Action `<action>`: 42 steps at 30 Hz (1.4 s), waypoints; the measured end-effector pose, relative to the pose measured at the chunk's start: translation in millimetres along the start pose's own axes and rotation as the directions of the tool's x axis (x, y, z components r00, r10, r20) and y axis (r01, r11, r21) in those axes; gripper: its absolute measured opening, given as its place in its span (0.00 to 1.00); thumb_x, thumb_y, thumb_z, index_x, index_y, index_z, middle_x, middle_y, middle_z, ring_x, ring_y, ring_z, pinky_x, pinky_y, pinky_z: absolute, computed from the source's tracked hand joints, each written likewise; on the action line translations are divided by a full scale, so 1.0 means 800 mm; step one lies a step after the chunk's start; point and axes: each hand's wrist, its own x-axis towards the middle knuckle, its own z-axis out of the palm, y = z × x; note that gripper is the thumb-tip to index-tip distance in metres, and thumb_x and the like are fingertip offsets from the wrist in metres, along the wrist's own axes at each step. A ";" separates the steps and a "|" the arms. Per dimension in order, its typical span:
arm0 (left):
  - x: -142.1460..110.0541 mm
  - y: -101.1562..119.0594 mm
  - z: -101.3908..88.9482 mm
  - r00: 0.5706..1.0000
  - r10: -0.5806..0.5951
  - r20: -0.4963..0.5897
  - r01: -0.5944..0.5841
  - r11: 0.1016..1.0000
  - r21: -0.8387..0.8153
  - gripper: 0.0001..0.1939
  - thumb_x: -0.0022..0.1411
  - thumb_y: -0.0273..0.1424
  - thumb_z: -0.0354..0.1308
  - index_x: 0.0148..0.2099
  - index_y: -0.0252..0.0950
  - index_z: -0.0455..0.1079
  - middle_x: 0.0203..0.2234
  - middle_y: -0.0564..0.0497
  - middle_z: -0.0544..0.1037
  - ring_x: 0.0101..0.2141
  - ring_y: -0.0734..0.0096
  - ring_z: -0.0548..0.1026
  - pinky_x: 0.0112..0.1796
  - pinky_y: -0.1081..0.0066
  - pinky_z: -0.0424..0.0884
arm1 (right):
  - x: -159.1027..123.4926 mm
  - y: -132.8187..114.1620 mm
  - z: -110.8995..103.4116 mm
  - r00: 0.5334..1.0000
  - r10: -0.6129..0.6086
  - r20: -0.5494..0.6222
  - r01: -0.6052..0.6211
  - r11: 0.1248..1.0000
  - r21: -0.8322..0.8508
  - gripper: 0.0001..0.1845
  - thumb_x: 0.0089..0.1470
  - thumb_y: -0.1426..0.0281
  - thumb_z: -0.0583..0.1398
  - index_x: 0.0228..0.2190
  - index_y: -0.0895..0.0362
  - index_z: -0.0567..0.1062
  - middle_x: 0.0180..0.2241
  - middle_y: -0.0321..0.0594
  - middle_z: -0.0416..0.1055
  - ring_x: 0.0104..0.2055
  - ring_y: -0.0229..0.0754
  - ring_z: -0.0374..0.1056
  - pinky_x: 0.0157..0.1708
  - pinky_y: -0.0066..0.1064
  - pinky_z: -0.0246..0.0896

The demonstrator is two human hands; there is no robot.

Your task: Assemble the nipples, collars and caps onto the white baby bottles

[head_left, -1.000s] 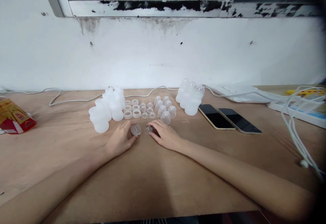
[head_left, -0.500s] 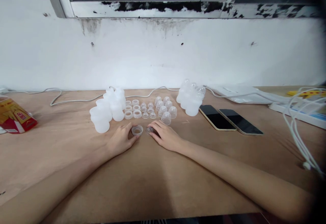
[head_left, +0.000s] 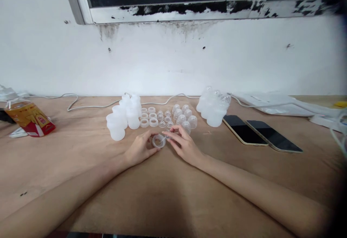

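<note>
My left hand (head_left: 142, 146) grips a translucent bottle collar ring (head_left: 158, 141) by its left side, just above the table. Between the fingertips of my right hand (head_left: 185, 145) is a clear bottle nipple (head_left: 167, 135), partly covered by the fingers. Its tip points at the ring's opening; whether the two touch I cannot tell. Behind my hands stand rows of more collar rings (head_left: 144, 123), small clear nipples (head_left: 162, 124) and clear dome caps (head_left: 192, 122).
Frosted bottles (head_left: 117, 131) cluster on the left; capped bottles (head_left: 215, 117) stand on the right. Two phones (head_left: 245, 131) lie beyond those. A drink bottle with a red and yellow label (head_left: 32, 119) is at far left. A white cable (head_left: 173, 96) runs along the wall.
My right hand has lifted the nipple and brought it up against or close to the ring. The left hand has tilted the ring towards it. The whole view has shifted slightly.
</note>
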 end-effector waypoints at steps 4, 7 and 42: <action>0.009 0.001 0.006 1.000 0.000 -0.012 -0.001 0.998 -0.068 0.20 0.48 0.32 0.57 0.45 0.36 0.62 0.34 0.51 0.73 0.33 0.71 0.70 0.35 0.71 0.68 | 0.000 0.002 0.003 0.993 -0.079 0.083 0.083 0.996 -0.044 0.23 0.52 0.79 0.46 0.49 0.51 0.61 0.38 0.44 0.57 0.41 0.40 0.59 0.38 0.35 0.62; 0.019 0.000 0.014 0.999 -0.034 -0.021 0.030 0.988 -0.149 0.19 0.48 0.32 0.58 0.44 0.35 0.63 0.33 0.51 0.73 0.32 0.73 0.70 0.34 0.72 0.68 | 0.000 0.002 0.002 0.987 -0.132 0.094 0.141 0.985 -0.097 0.26 0.50 0.81 0.45 0.50 0.53 0.59 0.39 0.45 0.59 0.42 0.42 0.58 0.41 0.38 0.60; 0.021 -0.002 0.014 0.988 0.091 -0.124 -0.104 0.989 -0.108 0.18 0.49 0.33 0.59 0.42 0.36 0.61 0.41 0.49 0.71 0.42 0.67 0.68 0.44 0.65 0.63 | 0.009 0.000 0.002 0.946 0.309 0.100 -0.324 0.877 0.355 0.18 0.52 0.67 0.50 0.46 0.55 0.61 0.42 0.45 0.64 0.35 0.39 0.66 0.32 0.33 0.65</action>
